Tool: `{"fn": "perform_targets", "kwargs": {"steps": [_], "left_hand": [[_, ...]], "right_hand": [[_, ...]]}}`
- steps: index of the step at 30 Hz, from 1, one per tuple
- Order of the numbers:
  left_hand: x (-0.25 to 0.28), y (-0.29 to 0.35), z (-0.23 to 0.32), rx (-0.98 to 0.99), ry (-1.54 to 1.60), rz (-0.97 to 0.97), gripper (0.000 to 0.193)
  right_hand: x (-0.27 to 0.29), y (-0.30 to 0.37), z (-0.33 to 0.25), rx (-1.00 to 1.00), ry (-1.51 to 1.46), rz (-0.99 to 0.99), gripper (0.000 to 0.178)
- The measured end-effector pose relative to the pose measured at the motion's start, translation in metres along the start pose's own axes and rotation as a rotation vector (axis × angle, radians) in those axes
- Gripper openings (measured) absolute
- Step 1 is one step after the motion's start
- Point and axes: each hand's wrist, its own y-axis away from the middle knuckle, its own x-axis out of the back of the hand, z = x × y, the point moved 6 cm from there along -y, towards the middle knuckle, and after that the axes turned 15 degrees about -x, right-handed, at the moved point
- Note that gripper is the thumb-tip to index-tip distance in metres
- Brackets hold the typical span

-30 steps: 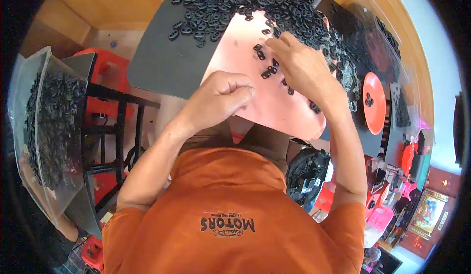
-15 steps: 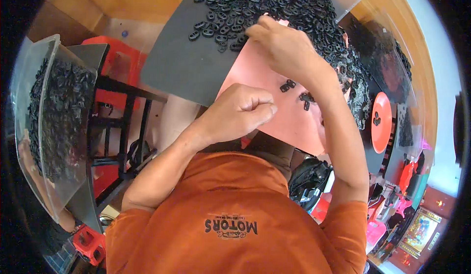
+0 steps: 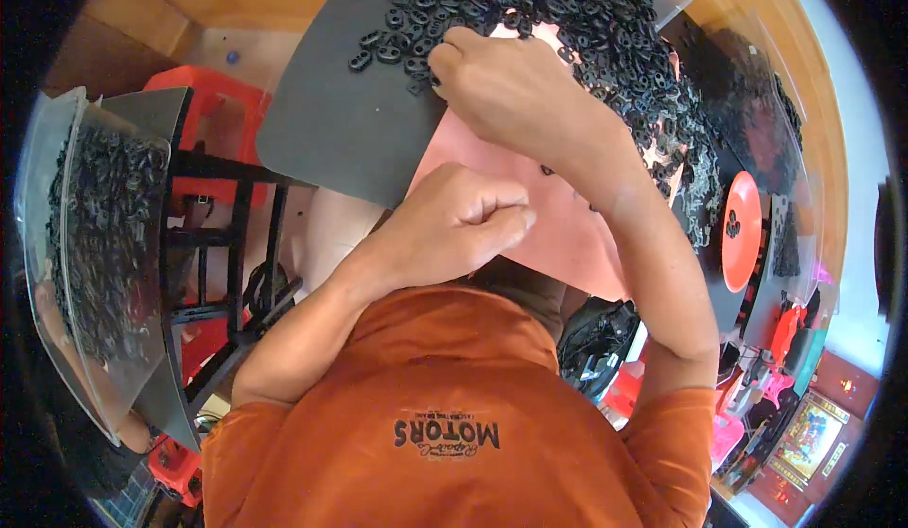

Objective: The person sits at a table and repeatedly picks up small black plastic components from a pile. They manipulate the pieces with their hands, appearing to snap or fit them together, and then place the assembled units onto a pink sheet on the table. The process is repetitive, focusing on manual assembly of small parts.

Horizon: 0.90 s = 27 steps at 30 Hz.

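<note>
My left hand (image 3: 461, 218) is a loose fist over the near left part of a pink sheet (image 3: 558, 235), its thumb against the curled index finger. Whatever it holds is hidden inside. At the near left edge of a heap of small black plastic pieces with two holes each (image 3: 605, 31), my right hand (image 3: 501, 83) reaches down with its fingers bent together. A dark bit shows beside its fingertips, but their grip is hidden from above. My right forearm covers most of the loose black pieces on the sheet.
A dark grey table (image 3: 331, 112) lies under the heap. An orange-red plate (image 3: 741, 230) with a few black pieces stands at the right. To the left, a clear bin (image 3: 80, 102) of black parts sits near a red stool (image 3: 213, 102). Another person's arm (image 3: 71, 339) shows beyond that bin.
My right hand has shifted left along the heap's edge, and its forearm now covers pieces on the sheet that showed before. My left hand keeps its closed shape in nearly the same place.
</note>
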Motion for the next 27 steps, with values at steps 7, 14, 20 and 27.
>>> {"fn": "perform_targets", "kwargs": {"steps": [7, 14, 20, 27], "left_hand": [[-0.002, 0.001, -0.001, 0.031, 0.077, 0.025, 0.029], [-0.002, 0.001, -0.003, 0.039, 0.017, -0.047, 0.026], [0.003, 0.002, 0.003, -0.036, 0.020, 0.171, 0.024], [0.001, -0.002, -0.002, -0.028, -0.053, 0.163, 0.017]], "right_hand": [[0.007, 0.000, -0.014, 0.046, 0.066, 0.114, 0.007], [0.009, 0.021, 0.021, -0.091, -0.151, 0.194, 0.010], [0.025, 0.077, 0.045, -0.539, -0.867, -0.172, 0.016], [0.019, 0.109, 0.031, -0.579, -1.160, -0.229, 0.017]]}}
